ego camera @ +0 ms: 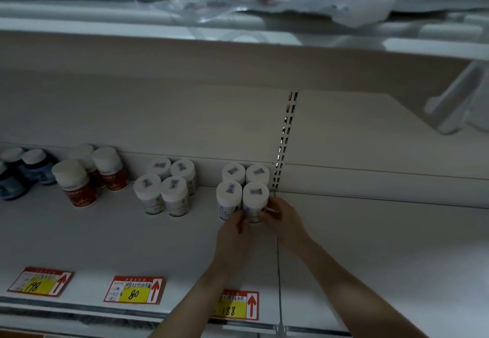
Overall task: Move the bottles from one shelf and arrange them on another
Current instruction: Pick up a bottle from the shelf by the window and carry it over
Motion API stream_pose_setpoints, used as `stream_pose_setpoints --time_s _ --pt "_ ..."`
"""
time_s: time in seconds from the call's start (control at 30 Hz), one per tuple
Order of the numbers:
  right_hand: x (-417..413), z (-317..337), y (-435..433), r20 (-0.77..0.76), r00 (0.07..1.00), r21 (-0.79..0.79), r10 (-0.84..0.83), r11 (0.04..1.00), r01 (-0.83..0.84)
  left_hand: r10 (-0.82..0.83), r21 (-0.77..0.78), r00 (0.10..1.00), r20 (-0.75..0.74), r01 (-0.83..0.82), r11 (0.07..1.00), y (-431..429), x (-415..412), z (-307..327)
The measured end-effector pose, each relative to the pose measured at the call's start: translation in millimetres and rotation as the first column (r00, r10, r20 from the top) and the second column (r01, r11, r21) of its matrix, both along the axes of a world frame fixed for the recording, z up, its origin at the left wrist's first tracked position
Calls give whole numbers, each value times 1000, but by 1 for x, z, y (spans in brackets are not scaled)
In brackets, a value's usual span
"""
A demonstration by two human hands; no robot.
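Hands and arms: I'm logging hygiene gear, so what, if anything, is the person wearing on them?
Nothing that shows. The left hand and right hand have no gloves, and both forearms, left and right, are without sleeves down to the frame's bottom edge. No watch, band or ring is visible, though the picture is dim.

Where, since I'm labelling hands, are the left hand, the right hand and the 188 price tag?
left hand [233, 234]: head view, its back.
right hand [284, 219]: head view, its back.
188 price tag [230, 311]: head view, yellow field.
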State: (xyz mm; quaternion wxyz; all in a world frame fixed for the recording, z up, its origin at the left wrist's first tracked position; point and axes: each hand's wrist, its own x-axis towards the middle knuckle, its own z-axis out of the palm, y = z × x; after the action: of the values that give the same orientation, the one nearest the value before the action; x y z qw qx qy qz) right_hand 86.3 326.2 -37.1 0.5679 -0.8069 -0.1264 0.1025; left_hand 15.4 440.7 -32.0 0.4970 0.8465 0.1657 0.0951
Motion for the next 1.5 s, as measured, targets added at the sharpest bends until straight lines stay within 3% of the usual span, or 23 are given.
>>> stream_pose_setpoints --time_s 0.2,0.3,0.53,0.9,1.17,1.5 --pt "-12 8 -6 -2 997 -69 -75 995 75 -25 -4 1000 18 25 1000 -2 -14 4" --pt "-25 10 -17 76 986 -144 -149 977 159 -51 -38 999 6 51 998 -15 -19 8" --pt "-51 20 -81 70 949 -148 -307 938 314 -189 -77 981 33 191 979 -78 -19 27" --pt "-93 64 -306 112 842 -110 -528 835 539 -413 -92 898 152 429 899 -281 -11 57" --pt "-143 77 -517 174 678 -157 -714 660 735 -575 -112 798 179 597 794 -479 -25 64" --pt "-118 56 -620 158 639 -106 -753 631 769 -635 -103 770 63 638 764 -583 27 50"
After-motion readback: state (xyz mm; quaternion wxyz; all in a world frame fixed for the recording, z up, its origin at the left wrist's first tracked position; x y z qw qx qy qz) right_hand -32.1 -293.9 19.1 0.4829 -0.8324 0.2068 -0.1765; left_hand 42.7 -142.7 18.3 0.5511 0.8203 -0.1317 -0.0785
